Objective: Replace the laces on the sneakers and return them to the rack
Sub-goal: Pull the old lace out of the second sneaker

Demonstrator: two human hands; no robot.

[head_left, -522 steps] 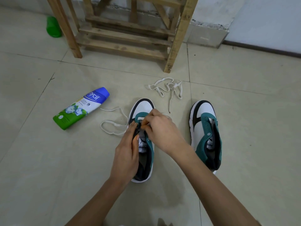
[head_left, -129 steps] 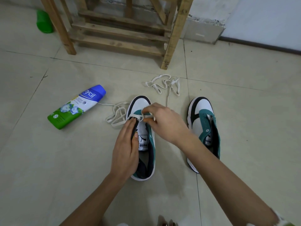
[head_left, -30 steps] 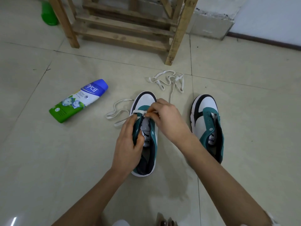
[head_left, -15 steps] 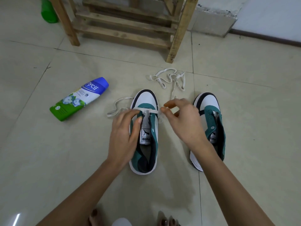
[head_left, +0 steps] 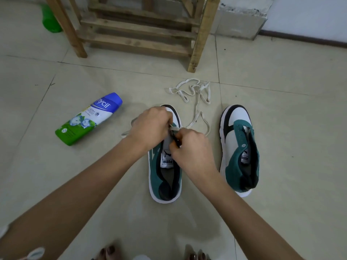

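Two green, white and black sneakers stand side by side on the floor. Over the left sneaker (head_left: 165, 177) both hands work at the lowest eyelets. My left hand (head_left: 150, 126) covers the toe end and pinches the white lace (head_left: 201, 119) there. My right hand (head_left: 189, 147) pinches the lace end at the shoe's right eyelet row. The lace loops out on the floor to the right of the toe, and a short piece shows left of my left hand. The right sneaker (head_left: 239, 149) has no lace in it. A second white lace (head_left: 189, 90) lies bunched beyond the shoes.
The wooden rack (head_left: 139, 29) stands at the back, its front right leg just beyond the loose lace. A green and blue powder bottle (head_left: 88, 119) lies on the tiles to the left. A green object (head_left: 49, 21) sits behind the rack's left leg. My toes show at the bottom edge.
My left hand has moved forward over the toe and my right hand has come back in to the eyelets. The lace's free loop now lies to the right of the shoe.
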